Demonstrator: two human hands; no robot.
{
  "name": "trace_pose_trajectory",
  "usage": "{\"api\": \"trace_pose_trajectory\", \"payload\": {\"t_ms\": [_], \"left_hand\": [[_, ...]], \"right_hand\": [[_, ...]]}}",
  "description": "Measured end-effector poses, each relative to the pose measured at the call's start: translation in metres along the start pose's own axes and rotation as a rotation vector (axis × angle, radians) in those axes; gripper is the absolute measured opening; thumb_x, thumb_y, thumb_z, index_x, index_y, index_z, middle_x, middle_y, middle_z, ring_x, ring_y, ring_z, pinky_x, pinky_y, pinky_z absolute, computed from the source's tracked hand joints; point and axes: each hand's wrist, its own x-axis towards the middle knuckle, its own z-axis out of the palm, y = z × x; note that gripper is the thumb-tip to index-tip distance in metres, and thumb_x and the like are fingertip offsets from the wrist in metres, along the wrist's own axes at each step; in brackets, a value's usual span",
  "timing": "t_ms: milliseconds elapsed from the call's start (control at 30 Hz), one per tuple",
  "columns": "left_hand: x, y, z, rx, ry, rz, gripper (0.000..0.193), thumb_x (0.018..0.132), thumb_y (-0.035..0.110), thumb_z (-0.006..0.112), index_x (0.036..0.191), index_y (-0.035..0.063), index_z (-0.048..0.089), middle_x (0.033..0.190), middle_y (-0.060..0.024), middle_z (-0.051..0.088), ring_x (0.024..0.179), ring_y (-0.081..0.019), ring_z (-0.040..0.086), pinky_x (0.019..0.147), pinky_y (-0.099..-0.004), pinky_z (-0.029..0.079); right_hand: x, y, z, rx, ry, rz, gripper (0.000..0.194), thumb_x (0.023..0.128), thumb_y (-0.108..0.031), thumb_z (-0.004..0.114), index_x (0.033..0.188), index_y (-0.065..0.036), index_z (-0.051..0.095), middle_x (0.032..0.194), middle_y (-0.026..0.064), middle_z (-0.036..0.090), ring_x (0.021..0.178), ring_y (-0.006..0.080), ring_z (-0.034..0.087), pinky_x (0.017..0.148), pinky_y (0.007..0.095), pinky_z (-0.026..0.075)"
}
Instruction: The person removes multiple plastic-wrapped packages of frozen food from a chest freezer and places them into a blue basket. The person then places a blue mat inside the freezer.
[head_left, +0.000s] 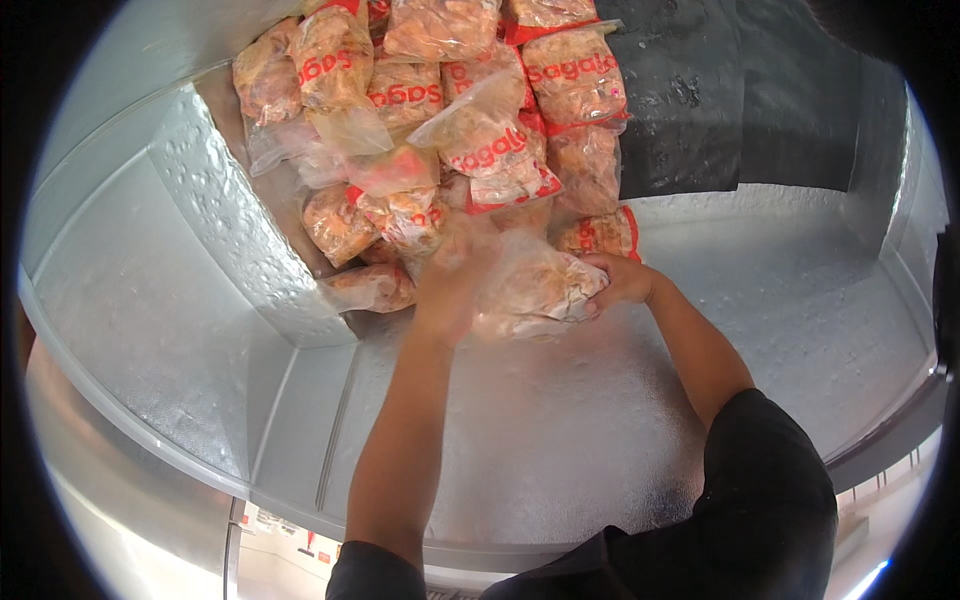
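A clear plastic bag of frozen raw meat is held in front of the pile, above the metal freezer floor. My right hand grips its right end, thumb and fingers curled around the edge. At the bag's left end is my left hand, blurred. Its fingers are too hazy to show whether they grip the plastic. Just behind, a small bag with a red edge lies near my right hand. Another bag of meat rests to the left of my left wrist.
Several frozen meat bags with red writing are heaped against the far side. Frosted metal walls enclose the chest freezer. Dark sheets cover the back right. The freezer's front rim runs below my arms.
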Motion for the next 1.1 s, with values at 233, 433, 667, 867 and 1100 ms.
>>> {"api": "trace_pose_trajectory", "payload": {"t_ms": [233,433,667,867,1100], "left_hand": [[0.031,-0.065,0.006,0.659,0.463,0.095,0.028,0.09,0.018,0.075,0.102,0.0066,0.053,0.096,-0.0041,0.055,0.092,-0.0168,0.055,0.085,-0.0333,0.047],[0.045,-0.075,0.001,0.831,-0.09,0.476,0.064,0.088,0.023,0.071,0.141,0.0019,0.042,0.14,-0.0196,0.047,0.135,-0.0307,0.044,0.113,-0.0396,0.036],[0.039,-0.085,-0.002,1.224,-0.332,0.391,0.078,0.089,0.02,0.064,0.155,0.0032,0.026,0.16,-0.0228,0.029,0.15,-0.0376,0.026,0.122,-0.0438,0.025],[-0.076,-0.033,-0.058,1.435,-0.447,-0.075,0.065,0.097,0.028,0.058,0.153,0.0045,0.035,0.15,-0.0199,0.047,0.136,-0.0365,0.048,0.114,-0.042,0.039],[-0.316,0.084,-0.124,1.428,0.121,0.563,0.051,0.097,0.027,0.06,0.14,0.0013,0.052,0.138,-0.0185,0.058,0.128,-0.0364,0.055,0.109,-0.0442,0.043]], "right_hand": [[-0.01,0.006,-0.019,0.071,0.322,0.155,0.071,0.081,-0.024,0.084,0.141,-0.001,0.053,0.131,0.0097,0.062,0.114,0.0182,0.062,0.093,0.032,0.054],[0.06,0.046,0.016,-0.954,0.415,0.268,0.067,0.096,-0.039,0.061,0.149,-0.002,0.041,0.139,0.022,0.053,0.137,0.0372,0.044,0.112,0.0442,0.039],[0.129,0.11,0.043,-1.26,0.481,0.438,0.05,0.099,-0.032,0.046,0.14,-0.004,0.052,0.143,0.0199,0.048,0.14,0.0389,0.035,0.114,0.0462,0.035],[0.057,0.043,0.059,-1.297,0.264,0.279,0.037,0.094,-0.022,0.052,0.124,-0.001,0.06,0.133,0.0212,0.056,0.127,0.0389,0.051,0.104,0.0496,0.045],[-0.02,-0.019,0.191,-1.339,0.158,-0.119,0.034,0.097,-0.022,0.054,0.124,-0.002,0.06,0.121,0.0184,0.061,0.114,0.0352,0.06,0.096,0.0455,0.05]]}}
